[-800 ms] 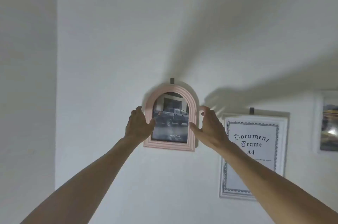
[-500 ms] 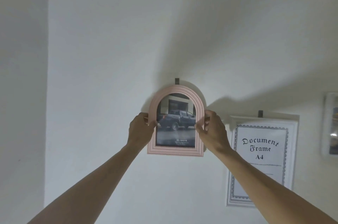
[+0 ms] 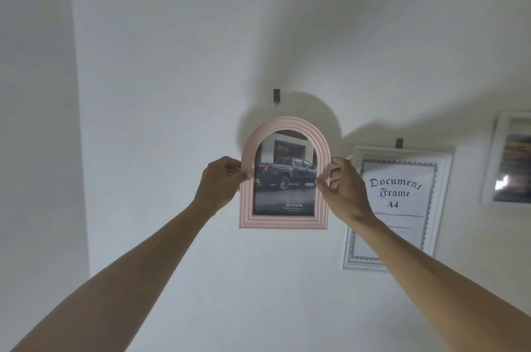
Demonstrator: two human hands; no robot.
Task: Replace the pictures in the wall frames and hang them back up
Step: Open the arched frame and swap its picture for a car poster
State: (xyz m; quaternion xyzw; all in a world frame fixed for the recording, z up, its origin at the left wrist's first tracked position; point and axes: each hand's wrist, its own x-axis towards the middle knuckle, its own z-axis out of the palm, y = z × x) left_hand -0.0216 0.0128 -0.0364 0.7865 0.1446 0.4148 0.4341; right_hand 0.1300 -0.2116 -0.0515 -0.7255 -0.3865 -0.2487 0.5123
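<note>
Two hands share this frame between them, and that is why it sits level: your left hand (image 3: pixel 219 183) grips the left edge of the pink arched frame (image 3: pixel 284 221) with fingers curled behind and thumb on the front, and your right hand (image 3: pixel 342 189) pinches the right edge at the same height, just below where the arch begins. Holding it at mid-height on both sides gives you control of tilt and keeps your fingers off the glass over the truck picture (image 3: pixel 284 176). You have the frame out in front of the wall, clear below the dark hook (image 3: pixel 276 95), with a gap between the top of the arch and the hook; its round shadow falls up and to the right on the wall, which suggests it stands away from the surface rather than lying flat against it. Whether you are lifting it off or bringing it back to hang, I cannot tell from this view, and the hanger on its back is hidden. Just beside your right hand, the white document frame (image 3: pixel 352 261) hangs from its own hook (image 3: pixel 399 143), close enough that your knuckles could nudge it, so keep that elbow in. Farther right, another white frame (image 3: pixel 488 196) sits at the edge of view, blurred.
</note>
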